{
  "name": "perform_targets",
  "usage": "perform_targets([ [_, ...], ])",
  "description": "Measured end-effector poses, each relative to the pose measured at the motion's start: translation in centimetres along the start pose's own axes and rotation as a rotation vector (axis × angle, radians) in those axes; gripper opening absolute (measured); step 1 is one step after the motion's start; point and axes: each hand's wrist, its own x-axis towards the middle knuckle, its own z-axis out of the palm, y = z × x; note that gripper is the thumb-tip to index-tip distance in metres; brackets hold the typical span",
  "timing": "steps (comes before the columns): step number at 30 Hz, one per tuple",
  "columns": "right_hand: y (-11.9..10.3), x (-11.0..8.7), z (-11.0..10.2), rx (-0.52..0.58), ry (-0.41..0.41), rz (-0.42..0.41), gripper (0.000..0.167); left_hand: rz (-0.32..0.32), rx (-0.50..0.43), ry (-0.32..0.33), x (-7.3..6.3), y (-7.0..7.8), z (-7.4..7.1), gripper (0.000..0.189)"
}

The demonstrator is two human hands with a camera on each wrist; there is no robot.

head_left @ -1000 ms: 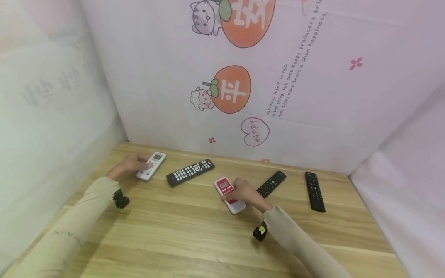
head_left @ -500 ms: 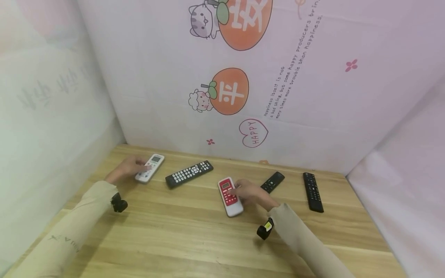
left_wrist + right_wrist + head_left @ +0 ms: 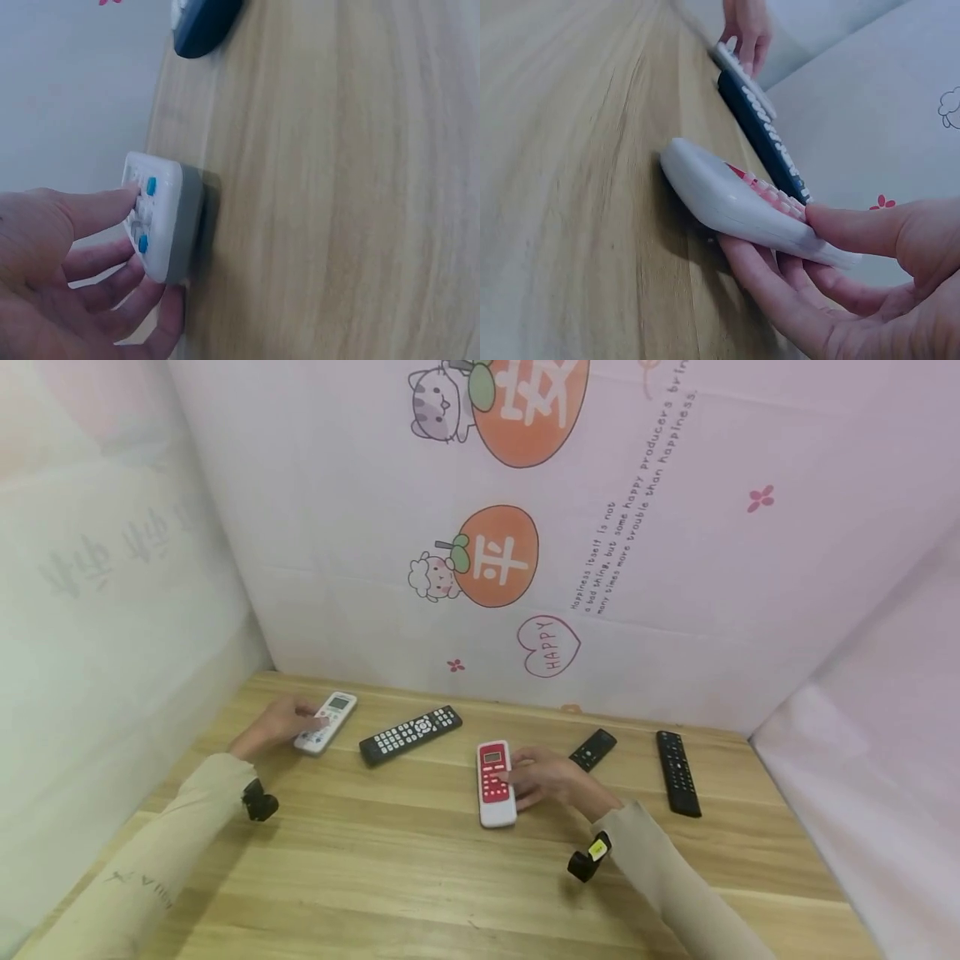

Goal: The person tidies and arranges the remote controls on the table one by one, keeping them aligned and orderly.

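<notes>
My right hand (image 3: 551, 777) pinches a red-and-white remote control (image 3: 495, 810), thumb on the buttons and fingers curled beneath its edge. In the right wrist view this remote (image 3: 727, 199) is tilted, with one side up off the wood. At the left, my left hand (image 3: 283, 722) grips a white remote control (image 3: 339, 708) with a small grey screen. The left wrist view has the thumb on the white remote's face (image 3: 169, 217), near blue buttons, and the fingers around its lower side. Between the hands lies a black remote with white buttons (image 3: 411, 735).
Behind my right hand is a black remote (image 3: 596, 747), partly hidden by it. Another black remote (image 3: 678, 774) lies farther right. Printed cloth (image 3: 360, 568) walls in the wooden table (image 3: 390, 877) at the back and both sides.
The red-and-white remote has turned from slanted to nearly straight, pointing away from me, and my right hand has shifted slightly right with it. My left hand stays on the white remote.
</notes>
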Motion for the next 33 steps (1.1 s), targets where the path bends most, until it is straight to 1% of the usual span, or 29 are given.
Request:
perform_targets([
  [3, 0.2, -0.2, 0.0, 0.071, -0.005, -0.008, 0.043, -0.020, -0.024, -0.005, 0.0, 0.1, 0.1, 0.056],
  [7, 0.5, -0.8, -0.1, 0.121, -0.034, -0.024, 0.044, -0.039, -0.036, -0.008, 0.1, 0.2, 0.2, 0.056],
  [10, 0.8, -1.3, -0.1, 0.136, -0.053, -0.031, 0.043, -0.055, -0.049, -0.010, 0.0, 0.4, 0.1, 0.056],
  [18, 1.3, -2.6, 0.7, 0.135, -0.108, -0.055, 0.044, -0.070, -0.184, -0.066, -0.3, 0.9, -0.1, 0.052],
  [21, 1.5, -3.1, 1.2, 0.134, -0.130, -0.070, 0.045, -0.064, -0.191, -0.070, -0.3, 0.9, -0.2, 0.053],
  [23, 1.6, -3.5, 1.5, 0.128, -0.142, -0.073, 0.045, -0.064, -0.201, -0.060, -0.4, 0.8, -0.1, 0.056],
  [26, 1.7, -3.8, 1.9, 0.123, -0.161, -0.084, 0.044, -0.074, -0.186, -0.037, -0.3, 0.8, 0.0, 0.061],
  [29, 1.7, -4.2, 2.3, 0.134, -0.156, -0.082, 0.043, -0.075, -0.160, -0.021, -0.3, 0.9, 0.1, 0.065],
  [33, 1.7, -4.7, 2.9, 0.130, -0.140, -0.090, 0.042, -0.075, -0.148, -0.015, -0.2, 1.0, 0.3, 0.062],
])
